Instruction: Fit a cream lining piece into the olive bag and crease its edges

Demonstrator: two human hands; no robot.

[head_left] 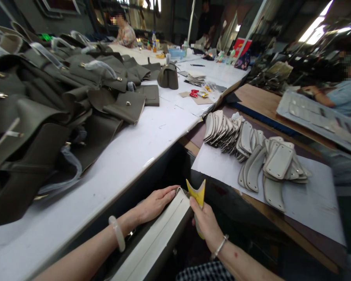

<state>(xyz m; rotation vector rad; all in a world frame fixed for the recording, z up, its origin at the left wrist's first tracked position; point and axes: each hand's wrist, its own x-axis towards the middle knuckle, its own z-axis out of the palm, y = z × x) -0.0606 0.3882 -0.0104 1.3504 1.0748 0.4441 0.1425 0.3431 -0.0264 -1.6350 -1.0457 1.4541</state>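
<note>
At the bottom centre of the frame we press our left hand (155,203) flat on a long pale-edged panel (155,240), while our right hand (206,224) grips a yellow scraper (197,194) at its end. Grey cut pieces (253,150) lie right of centre; olive bags (46,101) fill the left.

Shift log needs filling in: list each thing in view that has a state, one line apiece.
left hand: open, flat on the bag panel.
right hand: shut on the yellow tool.
yellow tool: upright, forked tip up.
bag panel: on edge, pale lining facing up.
olive bags: heaped, handles wrapped in clear plastic.
grey cut pieces: fanned in overlapping stacks.
small olive bag: standing upright.
</note>
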